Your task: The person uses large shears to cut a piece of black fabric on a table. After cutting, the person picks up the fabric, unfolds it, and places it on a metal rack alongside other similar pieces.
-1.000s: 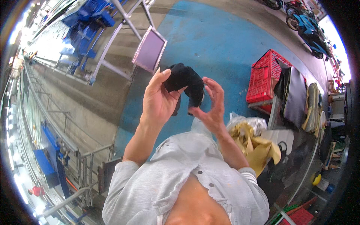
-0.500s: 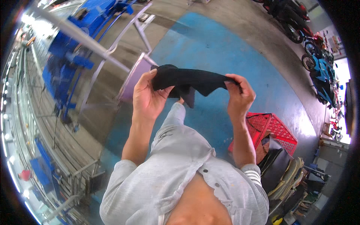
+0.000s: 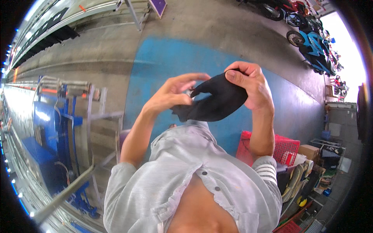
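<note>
A limp piece of black cloth (image 3: 223, 99) hangs in front of my chest, folded over with a gap showing blue floor near its left end. Its upper right part is pinched between the thumb and curled fingers of my right hand (image 3: 250, 83). At the left end, my left hand (image 3: 173, 93) curves around the cloth's edge, slightly smeared by motion. The left index finger stretches along the top, apart from the thumb, while other fingertips touch the edge in between. Some of the cloth droops below and behind the left thumb.
Blue painted floor (image 3: 151, 58) lies under my hands. A red plastic crate (image 3: 287, 147) stands at my right, with a cardboard box (image 3: 309, 152) and stacked sheets beside it. Blue machinery (image 3: 52, 132) and metal frames fill the left. Motorcycles (image 3: 316, 48) line the far right.
The cloth went from stretched level between both hands to folded and slanting. My left hand shifted lower and its fingers spread. The view turned, moving the machinery and motorcycles across it.
</note>
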`<state>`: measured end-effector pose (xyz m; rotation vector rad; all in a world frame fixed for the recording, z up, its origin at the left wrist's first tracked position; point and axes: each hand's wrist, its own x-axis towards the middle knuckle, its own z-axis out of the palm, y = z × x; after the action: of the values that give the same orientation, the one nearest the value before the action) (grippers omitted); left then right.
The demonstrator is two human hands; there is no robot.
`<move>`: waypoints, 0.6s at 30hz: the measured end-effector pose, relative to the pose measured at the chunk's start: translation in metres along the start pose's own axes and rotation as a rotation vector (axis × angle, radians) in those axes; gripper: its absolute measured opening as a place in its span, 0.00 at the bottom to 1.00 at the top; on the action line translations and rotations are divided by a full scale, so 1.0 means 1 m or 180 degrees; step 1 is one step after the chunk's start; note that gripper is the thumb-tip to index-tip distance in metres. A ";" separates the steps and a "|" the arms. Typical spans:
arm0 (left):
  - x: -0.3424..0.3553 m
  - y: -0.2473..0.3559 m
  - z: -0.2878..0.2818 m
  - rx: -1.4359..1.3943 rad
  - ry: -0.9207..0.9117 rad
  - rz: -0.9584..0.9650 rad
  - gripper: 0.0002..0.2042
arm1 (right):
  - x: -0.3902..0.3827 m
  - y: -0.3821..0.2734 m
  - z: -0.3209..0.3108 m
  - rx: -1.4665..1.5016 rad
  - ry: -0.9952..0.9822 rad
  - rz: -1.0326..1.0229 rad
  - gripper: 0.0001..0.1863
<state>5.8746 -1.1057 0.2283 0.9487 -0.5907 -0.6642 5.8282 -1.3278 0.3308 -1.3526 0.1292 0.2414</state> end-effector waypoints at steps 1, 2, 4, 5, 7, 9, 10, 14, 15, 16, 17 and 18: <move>0.035 -0.002 -0.022 0.0195 -0.0343 -0.0204 0.20 | 0.034 -0.011 -0.016 -0.0056 -0.0111 0.0033 0.09; 0.063 -0.009 -0.042 0.0131 -0.0276 -0.0463 0.15 | 0.067 -0.018 -0.035 -0.0103 -0.0184 -0.0003 0.08; 0.120 -0.016 -0.080 0.0054 -0.0035 -0.0732 0.08 | 0.142 -0.037 -0.072 0.0018 -0.0140 0.0017 0.07; 0.148 -0.015 -0.099 0.0041 0.0134 -0.0742 0.06 | 0.180 -0.048 -0.090 0.0076 -0.0130 0.0034 0.07; 0.204 -0.005 -0.134 -0.0099 0.0297 -0.0519 0.04 | 0.250 -0.069 -0.120 0.0167 -0.0229 0.0039 0.07; 0.258 0.012 -0.165 -0.0337 0.0272 -0.0045 0.03 | 0.320 -0.093 -0.143 0.0127 -0.0324 0.0127 0.07; 0.291 0.016 -0.179 -0.0289 0.0219 0.0536 0.04 | 0.355 -0.105 -0.152 0.0082 -0.0363 0.0135 0.08; 0.404 0.037 -0.235 -0.0913 0.0913 0.0159 0.04 | 0.491 -0.149 -0.193 -0.0137 -0.0467 0.0022 0.08; 0.434 0.040 -0.254 -0.0874 0.0991 0.0119 0.04 | 0.526 -0.159 -0.205 -0.0200 -0.0472 -0.0043 0.08; 0.461 0.038 -0.272 -0.0849 0.1069 0.0060 0.04 | 0.560 -0.163 -0.218 -0.0261 -0.0497 -0.0182 0.08; 0.490 0.035 -0.290 -0.0829 0.1135 -0.0006 0.04 | 0.594 -0.167 -0.231 -0.0323 -0.0510 -0.0321 0.08; 0.521 0.029 -0.308 -0.0962 0.1179 -0.0004 0.03 | 0.629 -0.170 -0.244 -0.0387 -0.0510 -0.0462 0.08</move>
<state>6.4437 -1.3121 0.1984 0.7617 -0.1549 -0.5423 6.4902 -1.5382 0.2950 -1.4503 -0.1192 0.2372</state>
